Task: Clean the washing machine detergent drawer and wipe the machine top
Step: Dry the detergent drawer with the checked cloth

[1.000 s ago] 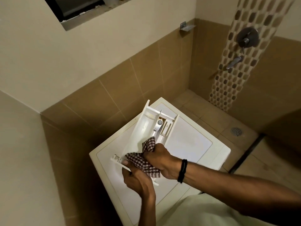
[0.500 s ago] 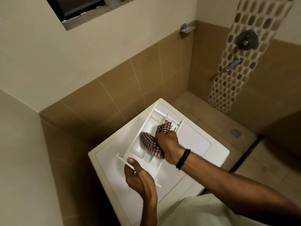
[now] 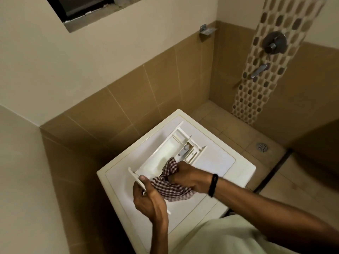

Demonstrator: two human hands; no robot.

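Observation:
A white detergent drawer [image 3: 161, 153] lies removed above the white washing machine top [image 3: 216, 160], its compartments facing up. My left hand [image 3: 148, 198] grips the drawer's front panel at the near end, thumb on its edge. My right hand [image 3: 189, 176] holds a brown-and-white checked cloth [image 3: 170, 187] bunched in its fingers and presses it into the near part of the drawer. A grey siphon cap [image 3: 185, 148] shows in the far compartment. A black band sits on my right wrist.
The machine stands in a tiled corner, brown wall tiles [image 3: 128, 107] behind and to the left. To the right is a shower floor with a drain [image 3: 262, 147], and a shower valve [image 3: 274, 43] and spout [image 3: 259, 70] on the mosaic strip.
My right hand drew the cloth back from the drawer's far end to its near end. The left hand keeps its grip on the front panel.

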